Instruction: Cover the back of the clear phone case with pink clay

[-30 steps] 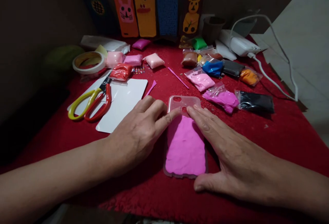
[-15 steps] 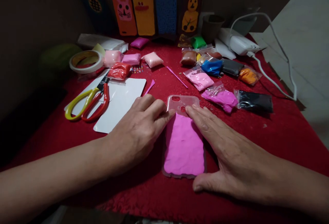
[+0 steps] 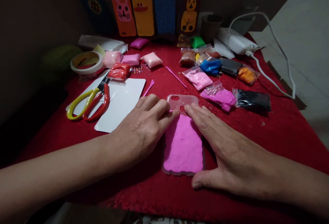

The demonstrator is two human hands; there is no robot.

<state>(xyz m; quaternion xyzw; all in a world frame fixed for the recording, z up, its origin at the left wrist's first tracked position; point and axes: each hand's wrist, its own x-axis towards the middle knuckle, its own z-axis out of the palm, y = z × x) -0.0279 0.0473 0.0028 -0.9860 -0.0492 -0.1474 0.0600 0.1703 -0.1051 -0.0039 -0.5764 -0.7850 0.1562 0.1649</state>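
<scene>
This looks like a place for making crafts, and it may be in a home. The desk (image 3: 285, 133) has a red cloth (image 3: 141, 196) on it. Little bags (image 3: 210, 67) of clay in lots of colors lie all about, and there are scissors (image 3: 106, 102) and tape (image 3: 86, 70) too. At the back stand phone cases (image 3: 142, 20), some with animals (image 3: 189, 16) on them. The floor (image 3: 300, 28) by the desk is pale and looks like tile.

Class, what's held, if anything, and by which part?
Nothing looks gripped: the left hand touches the pink clay near its top, the right hand the right side of the phone case.
</scene>
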